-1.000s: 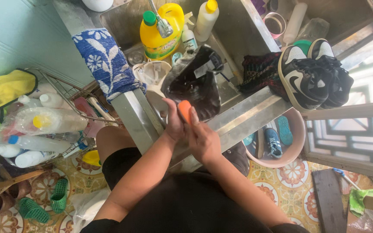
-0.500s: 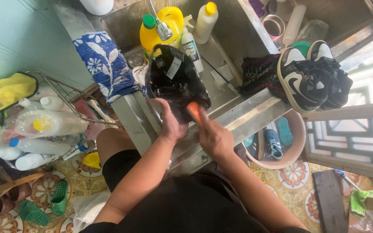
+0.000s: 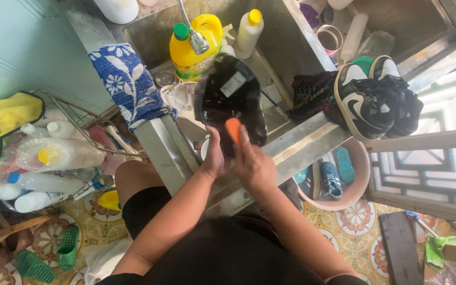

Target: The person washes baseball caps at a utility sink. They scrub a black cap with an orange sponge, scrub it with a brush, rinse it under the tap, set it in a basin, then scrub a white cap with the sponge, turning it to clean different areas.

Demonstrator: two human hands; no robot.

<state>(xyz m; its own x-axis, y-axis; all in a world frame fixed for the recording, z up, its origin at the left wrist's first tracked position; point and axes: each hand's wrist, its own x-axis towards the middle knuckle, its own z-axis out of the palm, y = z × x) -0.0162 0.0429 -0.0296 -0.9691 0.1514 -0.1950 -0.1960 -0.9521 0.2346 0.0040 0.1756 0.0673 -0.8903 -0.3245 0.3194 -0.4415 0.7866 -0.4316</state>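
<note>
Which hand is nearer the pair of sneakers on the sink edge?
Right. The right hand, holding an orange brush, lies closer to the sneakers; the left hand is farther, gripping the dark shoe.

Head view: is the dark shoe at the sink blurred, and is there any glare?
Head view: the dark shoe is motion-smeared, with pale glints on its surface; both hands and the orange brush read sharper; the black-and-white sneakers are crisp in even daylight.

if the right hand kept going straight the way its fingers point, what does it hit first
Probably the dark shoe it already presses the orange brush against. Past that, the right hand heads toward the yellow bottle, though depth is unclear.
</note>
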